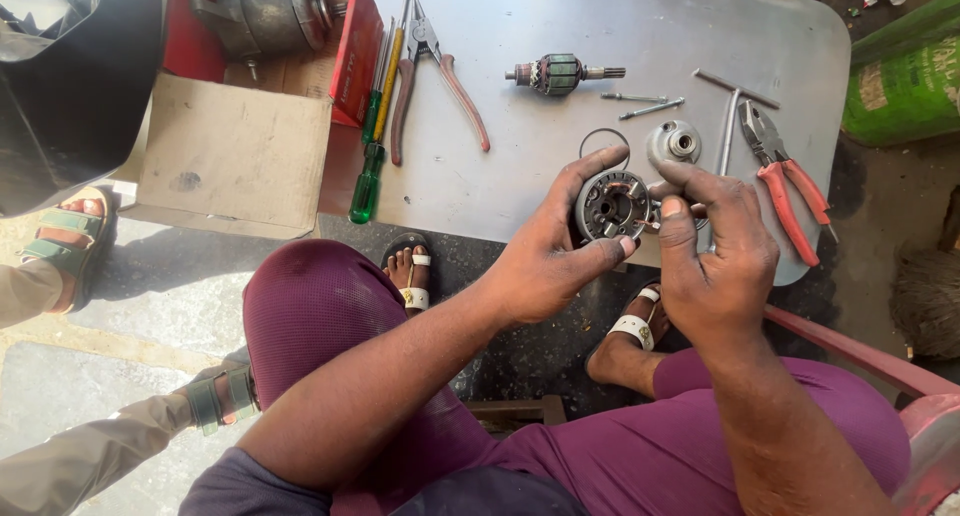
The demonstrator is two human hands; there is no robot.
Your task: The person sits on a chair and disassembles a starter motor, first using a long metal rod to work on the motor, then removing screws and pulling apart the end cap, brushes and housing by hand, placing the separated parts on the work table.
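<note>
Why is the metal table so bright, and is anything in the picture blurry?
Head view: strong sunlight hits the grey metal table, so it glares pale; the pliers and screwdrivers cast short, sharp shadows. The left hand and right hand holding the round metal part look sharp. The edges bend a little, like a wide lens.

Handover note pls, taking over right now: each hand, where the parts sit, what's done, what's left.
Left hand: grips the round brush-holder plate by its rim, above the table edge.
Right hand: fingertips at the plate's right side, working on it.
On the metal table: armature, end cap, thin ring, two long bolts, T-handle wrench, red pliers, screwdrivers and circlip pliers. Motor housing in the cardboard box.
Done: motor lies in separate pieces.
Left: the parts are not yet joined.
</note>
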